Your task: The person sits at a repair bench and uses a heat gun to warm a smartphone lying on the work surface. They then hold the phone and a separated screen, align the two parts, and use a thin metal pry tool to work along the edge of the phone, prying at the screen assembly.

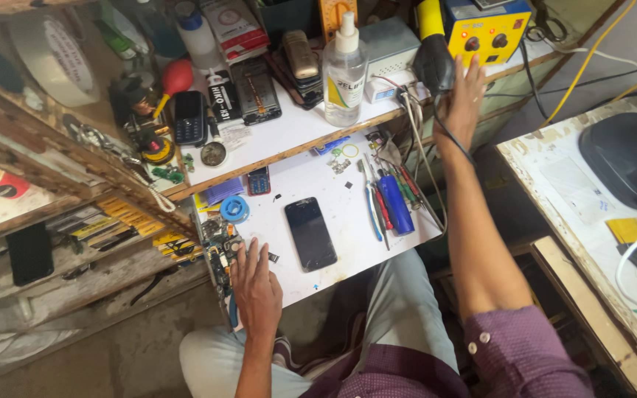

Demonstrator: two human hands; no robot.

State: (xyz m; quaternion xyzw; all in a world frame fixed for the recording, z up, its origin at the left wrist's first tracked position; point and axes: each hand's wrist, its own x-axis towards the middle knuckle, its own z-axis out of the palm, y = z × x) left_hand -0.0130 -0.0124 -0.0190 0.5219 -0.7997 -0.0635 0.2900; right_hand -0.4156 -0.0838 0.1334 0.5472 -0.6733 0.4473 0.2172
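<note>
My left hand rests flat on the near left edge of the white work board, fingers spread over small black phone parts. A black smartphone lies screen up just right of that hand. My right hand reaches up to the raised shelf, fingers wrapped on the black handle of a hot-air tool with a yellow upper body. Its cable runs down past my wrist. A yellow station box with two red knobs stands right behind that hand.
A clear spray bottle, a keypad phone, an open phone and a red blower bulb crowd the shelf. Screwdrivers and tweezers lie on the board. A black device sits on the right table.
</note>
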